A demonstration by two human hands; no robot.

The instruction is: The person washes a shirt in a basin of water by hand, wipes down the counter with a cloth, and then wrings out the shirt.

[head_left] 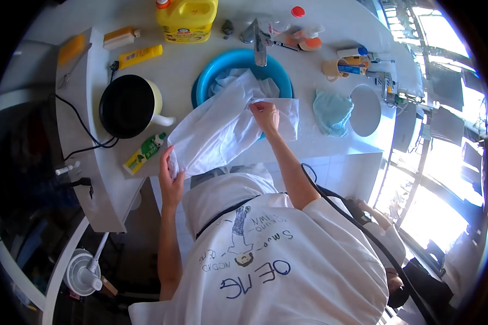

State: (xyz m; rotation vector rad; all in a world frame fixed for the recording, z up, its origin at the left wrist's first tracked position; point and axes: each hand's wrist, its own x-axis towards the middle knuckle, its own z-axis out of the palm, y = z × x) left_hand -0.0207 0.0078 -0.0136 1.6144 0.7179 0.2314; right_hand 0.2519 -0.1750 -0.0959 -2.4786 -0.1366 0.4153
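A white cloth, apparently a garment [217, 124], is stretched between my two hands, part of it bunched inside the blue basin [202, 86]. My left hand [172, 176] is closed on the cloth's near left end, at the counter's front edge. Higher up and to the right, my right hand [265, 116] pinches the cloth near the basin's front rim, and a flap hangs to the right of its fingers. Above the basin's far side stands the metal faucet [261, 51]. The basin's bottom is hidden by the cloth.
Left of the basin are a black-lined pot [126, 105] and a green-yellow tube [145, 154]. A yellow jug [187, 21] stands at the back. To the right are a light blue cloth [332, 112] and a cup [331, 69]. Another person [387, 238] is at lower right.
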